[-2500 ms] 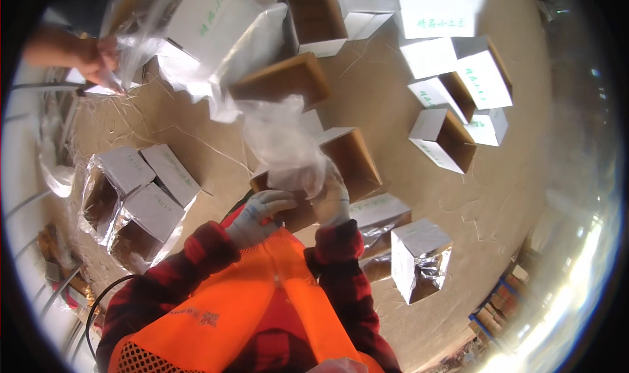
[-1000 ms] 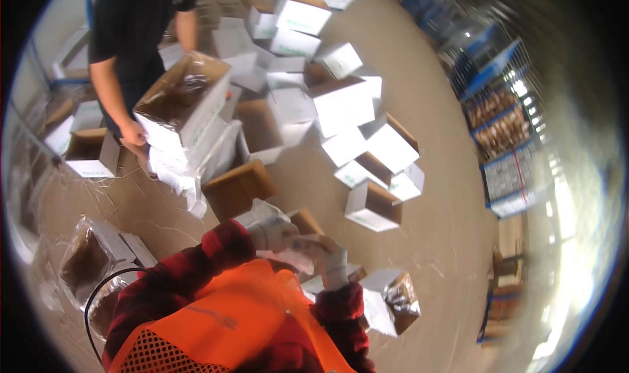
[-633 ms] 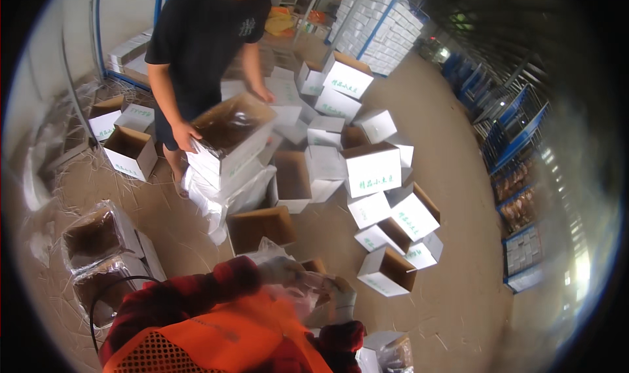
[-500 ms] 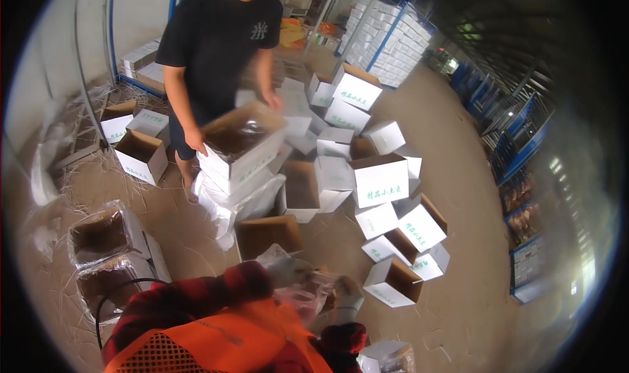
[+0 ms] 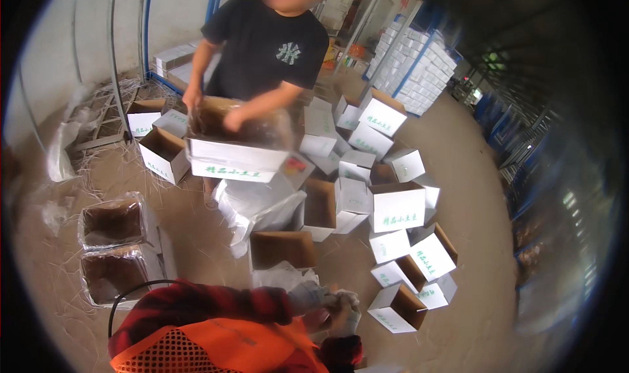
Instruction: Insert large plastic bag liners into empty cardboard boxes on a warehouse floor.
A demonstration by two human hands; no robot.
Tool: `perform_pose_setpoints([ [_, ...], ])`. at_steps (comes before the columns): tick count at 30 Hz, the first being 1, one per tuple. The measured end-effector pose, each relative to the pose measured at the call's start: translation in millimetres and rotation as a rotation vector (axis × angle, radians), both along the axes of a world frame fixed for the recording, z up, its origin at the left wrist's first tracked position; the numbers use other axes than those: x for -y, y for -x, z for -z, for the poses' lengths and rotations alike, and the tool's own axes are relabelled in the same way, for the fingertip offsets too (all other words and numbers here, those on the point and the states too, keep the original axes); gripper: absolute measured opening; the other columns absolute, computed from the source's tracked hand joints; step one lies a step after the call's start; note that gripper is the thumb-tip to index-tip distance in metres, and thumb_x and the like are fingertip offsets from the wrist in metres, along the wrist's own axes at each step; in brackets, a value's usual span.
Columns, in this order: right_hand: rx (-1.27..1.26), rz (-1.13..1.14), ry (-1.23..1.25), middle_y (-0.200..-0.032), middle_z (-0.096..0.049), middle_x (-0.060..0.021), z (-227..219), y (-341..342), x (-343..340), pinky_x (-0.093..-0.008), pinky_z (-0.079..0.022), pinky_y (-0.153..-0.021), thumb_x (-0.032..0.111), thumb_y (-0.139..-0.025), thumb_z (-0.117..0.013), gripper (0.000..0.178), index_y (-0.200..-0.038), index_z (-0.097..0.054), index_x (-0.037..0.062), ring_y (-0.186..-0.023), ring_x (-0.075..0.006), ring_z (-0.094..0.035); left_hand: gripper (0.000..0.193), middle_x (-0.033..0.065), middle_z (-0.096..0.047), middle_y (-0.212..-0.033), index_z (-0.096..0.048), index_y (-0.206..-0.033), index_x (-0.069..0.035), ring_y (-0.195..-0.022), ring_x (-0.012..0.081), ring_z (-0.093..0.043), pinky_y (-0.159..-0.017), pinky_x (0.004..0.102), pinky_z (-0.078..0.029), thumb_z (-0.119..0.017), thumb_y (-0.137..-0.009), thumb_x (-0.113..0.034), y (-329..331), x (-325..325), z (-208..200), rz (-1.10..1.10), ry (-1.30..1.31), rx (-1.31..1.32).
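Your left hand (image 5: pixel 306 298) and right hand (image 5: pixel 345 318) grip clear plastic film (image 5: pixel 283 277) near an open box (image 5: pixel 283 250); floor (image 5: pixel 481 301) runs from white cartons (image 5: pixel 400 209) toward its right edge.

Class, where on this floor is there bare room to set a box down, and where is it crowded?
The floor right of the white box cluster looks open. Another patch lies between the film-lined boxes at left and the open box beyond the left hand. The cluster itself is crowded.
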State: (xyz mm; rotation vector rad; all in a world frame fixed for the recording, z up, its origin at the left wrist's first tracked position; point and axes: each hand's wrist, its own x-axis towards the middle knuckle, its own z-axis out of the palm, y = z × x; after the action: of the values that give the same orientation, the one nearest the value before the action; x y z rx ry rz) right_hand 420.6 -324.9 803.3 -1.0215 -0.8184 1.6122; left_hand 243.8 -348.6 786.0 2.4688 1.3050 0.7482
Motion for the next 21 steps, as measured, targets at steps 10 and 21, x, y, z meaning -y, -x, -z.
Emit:
perform_pose_setpoints([
  [10, 0.436, -0.092, -0.243, -0.086, -0.065, -0.005, 52, -64, -5, -0.033, -0.055, -0.06, 0.011, -0.1, -0.071, 0.005, -0.099, -0.067, 0.0079, -0.072, -0.0199, -0.064, 0.035, 0.0097, -0.068, -0.132, -0.068, -0.137, -0.02, -0.12, 0.0317, -0.067, -0.098, 0.0446, -0.054, -0.058, -0.104, -0.028, 37, 36, -83, -0.154, 0.42, 0.141],
  [21, 0.104, 0.049, -0.173, -0.107, -0.07, -0.0081, -6, -89, -49, -0.0375, -0.055, -0.087, 0.035, -0.102, -0.073, 0.041, -0.123, -0.067, 0.001, -0.096, -0.021, -0.067, 0.024, 0.0108, -0.073, -0.093, -0.079, -0.119, -0.011, -0.08, 0.024, -0.068, -0.071, 0.037, -0.055, -0.068, -0.098, -0.015, 48, -40, -5, -0.332, 0.289, 0.802],
])
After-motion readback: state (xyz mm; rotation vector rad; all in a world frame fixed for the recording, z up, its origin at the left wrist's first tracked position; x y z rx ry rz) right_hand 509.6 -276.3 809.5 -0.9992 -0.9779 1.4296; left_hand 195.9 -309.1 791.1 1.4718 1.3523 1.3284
